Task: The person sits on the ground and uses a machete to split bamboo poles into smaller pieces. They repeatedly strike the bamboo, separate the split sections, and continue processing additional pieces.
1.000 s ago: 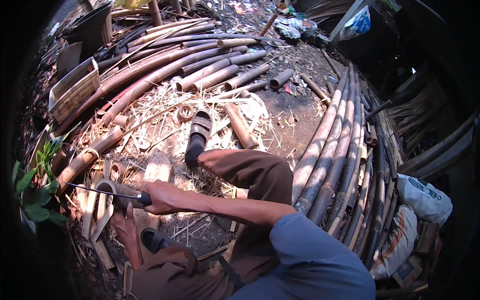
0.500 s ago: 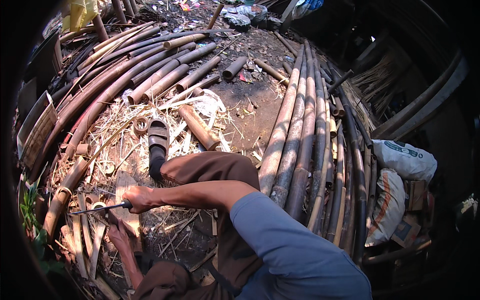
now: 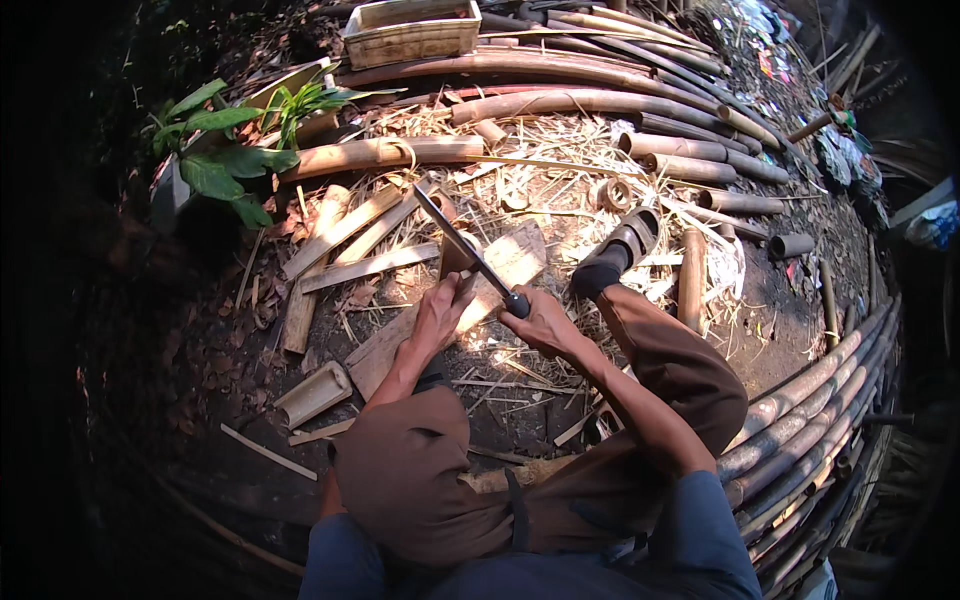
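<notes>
Knife (image 3: 470, 250) Across Short Bamboo Piece (image 3: 453, 264)

The right hand (image 3: 545, 320) is closed around the black handle of the long knife, and its blade points away to upper left. The short bamboo piece is in front of the person, beside the wooden board (image 3: 517, 256), with the blade passing over it. At its near end is the left hand (image 3: 437, 312), fingers close together; how firmly they grip, I cannot tell. Split bamboo strips (image 3: 345, 238) lie further left on the ground, near a leafy plant (image 3: 215, 165).
</notes>
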Motion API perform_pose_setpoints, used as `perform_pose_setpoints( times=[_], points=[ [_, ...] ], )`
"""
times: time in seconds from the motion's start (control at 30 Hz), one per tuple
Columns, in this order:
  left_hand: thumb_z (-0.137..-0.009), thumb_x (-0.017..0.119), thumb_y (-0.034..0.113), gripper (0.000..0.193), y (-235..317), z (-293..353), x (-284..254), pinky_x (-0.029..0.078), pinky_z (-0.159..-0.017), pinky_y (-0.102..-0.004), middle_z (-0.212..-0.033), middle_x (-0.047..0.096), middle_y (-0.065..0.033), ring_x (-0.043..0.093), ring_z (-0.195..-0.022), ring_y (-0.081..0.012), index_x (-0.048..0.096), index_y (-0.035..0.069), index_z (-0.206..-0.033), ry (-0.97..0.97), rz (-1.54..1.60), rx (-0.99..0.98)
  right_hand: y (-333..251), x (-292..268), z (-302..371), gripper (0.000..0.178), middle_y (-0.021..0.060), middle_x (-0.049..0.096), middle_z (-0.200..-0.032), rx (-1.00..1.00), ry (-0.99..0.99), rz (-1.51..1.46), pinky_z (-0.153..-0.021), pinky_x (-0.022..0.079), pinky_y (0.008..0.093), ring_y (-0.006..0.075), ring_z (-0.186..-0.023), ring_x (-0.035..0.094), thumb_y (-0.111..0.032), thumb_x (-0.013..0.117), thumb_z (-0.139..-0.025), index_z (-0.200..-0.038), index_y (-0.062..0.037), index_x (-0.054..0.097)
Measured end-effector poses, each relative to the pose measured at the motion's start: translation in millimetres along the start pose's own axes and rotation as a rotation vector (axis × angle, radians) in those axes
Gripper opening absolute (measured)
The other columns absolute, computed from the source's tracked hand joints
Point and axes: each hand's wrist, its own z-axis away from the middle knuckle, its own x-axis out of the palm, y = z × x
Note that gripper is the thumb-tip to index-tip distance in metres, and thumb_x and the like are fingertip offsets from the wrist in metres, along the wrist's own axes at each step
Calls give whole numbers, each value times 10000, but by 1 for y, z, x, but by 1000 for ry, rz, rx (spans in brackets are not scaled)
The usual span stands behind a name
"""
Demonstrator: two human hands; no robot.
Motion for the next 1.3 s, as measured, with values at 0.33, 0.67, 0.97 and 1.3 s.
perform_pose_setpoints(
  times=[0.33, 0.67, 0.97, 1.3],
  points=[
    [-895, 634, 101, 198, 15, 7, -37, 468, -540, -349, -731, 642, -148, 641, -636, -265, 630, -7, -1060, 152, -248, 348, -52, 28, 29, 465, 212, 606, -671, -143, 162, 9, -619, 468, 444, 355, -653, 645, -449, 476, -995, -1137, -12, 546],
    [-881, 668, 160, 244, -11, -7, -14, 517, -638, -433, -818, 665, -228, 678, -778, -370, 620, -16, -1043, 274, 54, 78, -49, 40, 18, 397, 251, 582, -659, -196, 265, 107, -595, 451, 462, 382, -616, 608, -391, 482, -1002, -981, -2, 554],
    [-746, 748, 191, 608, -69, 66, -20, 492, -935, -442, -1187, 585, -300, 586, -1103, -439, 517, -47, -1256, 53, -340, 69, -42, 50, -1, 456, 364, 614, -807, -106, -21, 257, -696, 461, 548, 516, -806, 621, -397, 436, -1003, -1056, 41, 546],
    [-792, 756, 269, 791, -78, -7, 14, 415, -1022, -456, -1292, 503, -297, 499, -1209, -421, 355, -82, -1377, 237, -103, 16, -34, 39, -11, 540, 317, 656, -1009, -262, 159, 65, -792, 526, 432, 405, -869, 683, -313, 574, -935, -1363, -18, 431]
  ],
)
